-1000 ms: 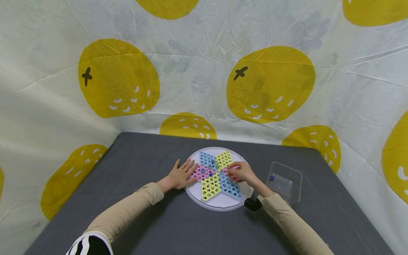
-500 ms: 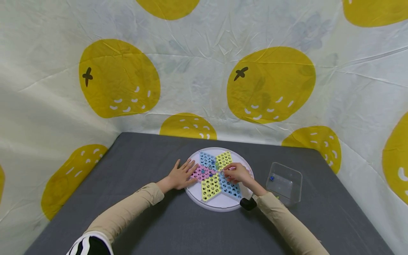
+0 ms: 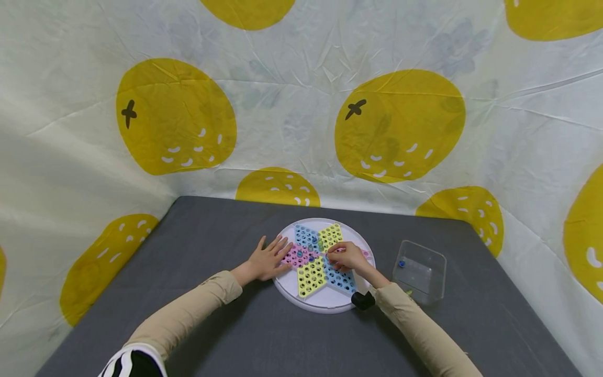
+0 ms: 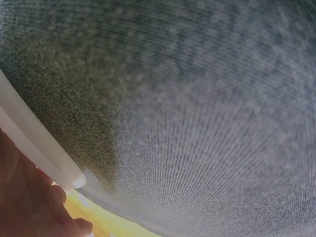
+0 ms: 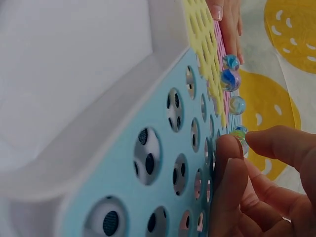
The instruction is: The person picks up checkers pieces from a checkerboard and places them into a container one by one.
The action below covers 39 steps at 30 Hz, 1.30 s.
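A round white game board (image 3: 325, 303) bears a raised star of blue, yellow and pink points, full of round holes. My left hand (image 3: 269, 259) rests with straight, spread fingers on its left rim beside the pink point. My right hand (image 3: 349, 257) is over the star near its middle. In the right wrist view, thumb and index finger (image 5: 279, 143) pinch a clear marble (image 5: 243, 144) low at the holes, largely hidden by the fingertips. Other glass marbles sit in the star, among them a blue swirled marble (image 5: 230, 79) and a pale clear marble (image 5: 237, 105).
A clear plastic box (image 3: 424, 277) stands right of the board, with a dark blue marble (image 3: 402, 264) inside. Dark grey cloth (image 3: 226, 340) covers the table. A white curtain with yellow fruit prints (image 3: 287, 115) hangs behind and at the sides.
My right hand has moved slightly left across the board, and its fingertips are now over the marble that showed beside them earlier. The left hand has stayed where it was.
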Each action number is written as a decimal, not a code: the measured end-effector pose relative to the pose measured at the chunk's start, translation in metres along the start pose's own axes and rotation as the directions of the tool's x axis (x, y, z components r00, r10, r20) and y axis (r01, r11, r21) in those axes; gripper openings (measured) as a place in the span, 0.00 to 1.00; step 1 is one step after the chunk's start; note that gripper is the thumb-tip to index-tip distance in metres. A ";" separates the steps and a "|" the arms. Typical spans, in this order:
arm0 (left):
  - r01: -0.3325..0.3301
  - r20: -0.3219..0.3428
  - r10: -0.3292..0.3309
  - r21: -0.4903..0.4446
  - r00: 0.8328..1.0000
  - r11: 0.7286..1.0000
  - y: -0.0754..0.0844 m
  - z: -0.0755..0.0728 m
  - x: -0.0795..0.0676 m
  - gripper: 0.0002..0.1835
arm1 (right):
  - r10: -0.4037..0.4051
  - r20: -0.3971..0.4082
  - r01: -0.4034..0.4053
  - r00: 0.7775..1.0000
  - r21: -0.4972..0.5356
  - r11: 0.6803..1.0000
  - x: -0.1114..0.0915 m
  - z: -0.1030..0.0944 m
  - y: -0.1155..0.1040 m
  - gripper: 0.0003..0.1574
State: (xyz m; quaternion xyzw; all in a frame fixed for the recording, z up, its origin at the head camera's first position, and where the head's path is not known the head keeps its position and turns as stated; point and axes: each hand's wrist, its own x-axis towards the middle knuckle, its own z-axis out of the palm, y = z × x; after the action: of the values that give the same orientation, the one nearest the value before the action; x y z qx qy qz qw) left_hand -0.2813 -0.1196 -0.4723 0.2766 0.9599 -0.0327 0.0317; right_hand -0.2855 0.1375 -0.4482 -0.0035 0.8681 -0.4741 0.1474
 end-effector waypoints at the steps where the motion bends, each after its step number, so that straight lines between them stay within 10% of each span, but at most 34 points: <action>1: -0.001 -0.003 0.001 0.003 1.000 1.000 0.000 0.000 0.000 0.35 | 0.002 -0.002 -0.002 1.000 -0.001 1.000 0.000 0.000 0.000 0.14; 39: -0.022 -0.017 0.021 -0.022 1.000 1.000 0.000 -0.002 -0.001 0.35 | -0.035 -0.020 0.034 0.999 -0.035 0.999 -0.002 0.001 -0.001 0.11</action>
State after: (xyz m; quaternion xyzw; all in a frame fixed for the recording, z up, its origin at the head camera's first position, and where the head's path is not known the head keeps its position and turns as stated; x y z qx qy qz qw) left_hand -0.2800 -0.1200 -0.4701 0.2867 0.9574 -0.0192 0.0269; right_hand -0.2831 0.1365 -0.4479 -0.0164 0.8774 -0.4615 0.1302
